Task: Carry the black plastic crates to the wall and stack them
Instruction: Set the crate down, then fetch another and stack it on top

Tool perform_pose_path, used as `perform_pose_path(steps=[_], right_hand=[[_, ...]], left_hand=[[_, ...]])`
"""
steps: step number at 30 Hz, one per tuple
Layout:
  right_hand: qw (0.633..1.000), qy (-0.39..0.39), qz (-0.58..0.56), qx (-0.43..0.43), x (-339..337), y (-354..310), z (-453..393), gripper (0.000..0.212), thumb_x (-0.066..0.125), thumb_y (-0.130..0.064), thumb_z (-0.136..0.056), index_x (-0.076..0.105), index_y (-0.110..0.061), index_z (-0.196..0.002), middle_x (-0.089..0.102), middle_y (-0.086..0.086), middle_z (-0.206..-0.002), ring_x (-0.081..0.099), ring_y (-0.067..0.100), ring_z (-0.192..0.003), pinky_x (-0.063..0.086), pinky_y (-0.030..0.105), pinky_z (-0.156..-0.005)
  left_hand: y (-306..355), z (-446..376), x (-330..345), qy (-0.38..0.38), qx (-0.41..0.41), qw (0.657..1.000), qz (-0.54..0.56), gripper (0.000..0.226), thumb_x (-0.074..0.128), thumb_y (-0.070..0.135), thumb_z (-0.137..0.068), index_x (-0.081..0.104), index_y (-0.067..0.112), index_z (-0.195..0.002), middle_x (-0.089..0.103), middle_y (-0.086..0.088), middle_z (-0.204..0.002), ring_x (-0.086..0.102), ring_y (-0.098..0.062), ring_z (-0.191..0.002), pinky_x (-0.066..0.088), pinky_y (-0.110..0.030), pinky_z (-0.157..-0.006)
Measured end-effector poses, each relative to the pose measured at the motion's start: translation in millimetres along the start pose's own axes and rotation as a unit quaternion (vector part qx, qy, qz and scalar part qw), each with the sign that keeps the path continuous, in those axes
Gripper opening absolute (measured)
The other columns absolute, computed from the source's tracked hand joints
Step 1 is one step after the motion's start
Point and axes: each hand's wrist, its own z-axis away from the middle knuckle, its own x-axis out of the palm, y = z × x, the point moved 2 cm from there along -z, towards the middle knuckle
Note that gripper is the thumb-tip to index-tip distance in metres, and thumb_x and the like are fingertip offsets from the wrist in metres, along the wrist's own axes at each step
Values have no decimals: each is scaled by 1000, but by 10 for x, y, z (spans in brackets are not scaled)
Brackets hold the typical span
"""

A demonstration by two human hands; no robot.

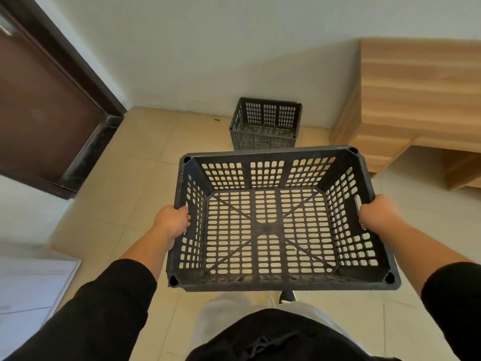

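I hold an empty black plastic crate [281, 281] level in front of me, above the floor, its open top facing up. My left hand [173, 221] grips its left rim and my right hand [377, 212] grips its right rim by the handle slot. Straight ahead, another black crate [265, 126] stands on the tiled floor against the white wall [208, 61]. It looks like two crates stacked, though I cannot tell for sure. The held crate's far rim overlaps the bottom of that one in view.
A light wooden cabinet [416, 100] stands at the right against the wall, close to the crate on the floor. A dark brown door [39, 113] with a dark frame is at the left. Beige floor tiles [145, 165] lie between.
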Motion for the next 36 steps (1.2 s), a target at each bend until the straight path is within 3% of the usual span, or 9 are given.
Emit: perform_pose_path(steps=[11,17,22,29,36], right_hand=[[1000,22,-2,16,248,-1667,-950,11,60,-15,-99,56,-7,-105,63,14,-87,63,30,-75,55,42,-69],[998,37,-21,56,239,-2346,-1351,14,61,-20,-99,55,-10,-107,65,14,-90,66,31,-77,57,42,-66],[994,46,-50,81,168,-2767,-1862,12,61,-21,-99,59,-10,-102,67,15,-94,69,34,-85,61,52,-82],[993,45,-67,86,24,-3316,-2913,29,60,-22,-98,59,-8,-124,67,16,-104,69,37,-94,61,56,-86],[995,17,-62,71,-120,-3961,-3711,38,58,-34,-102,58,-9,-130,68,14,-111,68,35,-99,60,54,-89]], left_hand=[[1259,-1758,-118,-44,5,999,-12,27,51,23,-108,65,1,-103,66,-13,-84,58,-22,-68,47,-35,-62],[2205,-2613,-118,-72,30,996,-34,25,52,22,-107,67,2,-105,66,-12,-85,59,-21,-71,48,-35,-64],[2932,-3181,86,-88,36,994,-51,24,53,24,-107,67,3,-106,68,-12,-88,60,-22,-73,49,-36,-66],[3789,-3816,580,-81,29,994,-63,27,53,25,-107,68,2,-106,70,-14,-90,62,-24,-76,51,-38,-69],[4485,-4362,834,-65,14,996,-53,26,53,25,-108,67,3,-110,69,-12,-91,62,-23,-78,50,-36,-68]])
